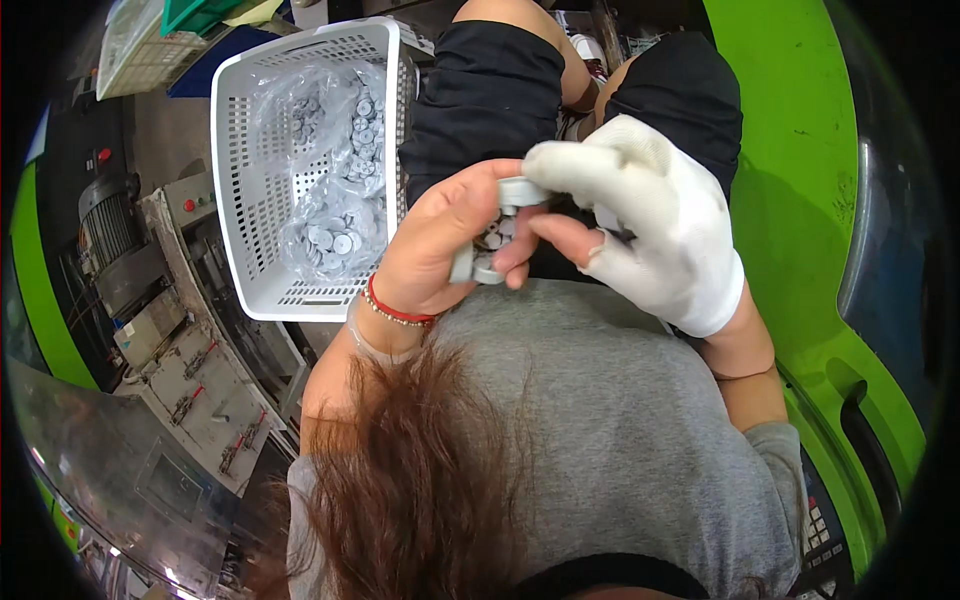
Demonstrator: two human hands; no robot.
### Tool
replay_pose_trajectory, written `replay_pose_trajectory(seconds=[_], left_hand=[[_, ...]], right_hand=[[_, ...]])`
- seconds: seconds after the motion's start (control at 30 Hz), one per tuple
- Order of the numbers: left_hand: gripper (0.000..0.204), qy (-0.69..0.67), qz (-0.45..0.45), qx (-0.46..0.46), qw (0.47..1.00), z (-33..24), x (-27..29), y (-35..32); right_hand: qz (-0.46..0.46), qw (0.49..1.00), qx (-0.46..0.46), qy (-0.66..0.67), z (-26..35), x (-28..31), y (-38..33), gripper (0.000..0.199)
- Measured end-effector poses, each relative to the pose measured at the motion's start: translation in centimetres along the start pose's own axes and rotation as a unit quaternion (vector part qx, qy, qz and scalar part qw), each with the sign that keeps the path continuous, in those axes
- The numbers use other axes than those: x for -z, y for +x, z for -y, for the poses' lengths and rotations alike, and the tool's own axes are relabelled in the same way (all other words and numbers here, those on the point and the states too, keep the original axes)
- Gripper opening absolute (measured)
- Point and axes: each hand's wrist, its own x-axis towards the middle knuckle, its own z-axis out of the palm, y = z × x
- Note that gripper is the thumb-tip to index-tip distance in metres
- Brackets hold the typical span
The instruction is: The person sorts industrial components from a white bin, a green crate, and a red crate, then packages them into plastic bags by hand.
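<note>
My left hand (435,235) is bare, with a red bracelet at the wrist. Its fingers curl around a cluster of light grey round plastic parts (518,192). My right hand (675,225) wears a white glove that leaves the thumb tip bare. Its thumb and fingers close on the upper right side of the same cluster. Both hands meet above my lap. The fingers partly hide how the plastic parts join, and the right fingertips are slightly blurred.
Left of my legs stands a white perforated basket (228,190). Inside it, clear plastic bags (335,240) hold many small grey discs. A green machine panel (795,180) runs along my right. Machinery with a ribbed motor (108,225) and a metal frame stands at far left.
</note>
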Motion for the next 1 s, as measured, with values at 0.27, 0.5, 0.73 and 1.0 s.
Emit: replay_pose_trajectory(seconds=[0.27, 0.5, 0.73, 1.0], left_hand=[[0.058, -0.145, 0.113, 0.026, 0.983, 0.0, 0.7, -0.5], [0.062, -0.109, 0.113, 0.039, 0.987, -0.3, 0.4, -0.3], [0.052, -0.145, 0.038, -0.002, 0.989, 0.0, 0.0, 0.1], [0.042, 0.087, 0.002, -0.115, 0.989, -1.4, -1.5, 0.2]], right_hand=[[0.039, 0.99, -0.072, 0.114, 1.0, 1.1, 0.3, 0.039], [0.018, 0.989, -0.054, 0.135, 0.8, 0.6, 0.6, 0.038], [0.092, 0.767, -0.378, 0.511, 0.0, 1.2, 0.8, 0.024], [0.096, 0.21, -0.453, 0.861, -1.7, -1.3, -0.4, 0.034]])
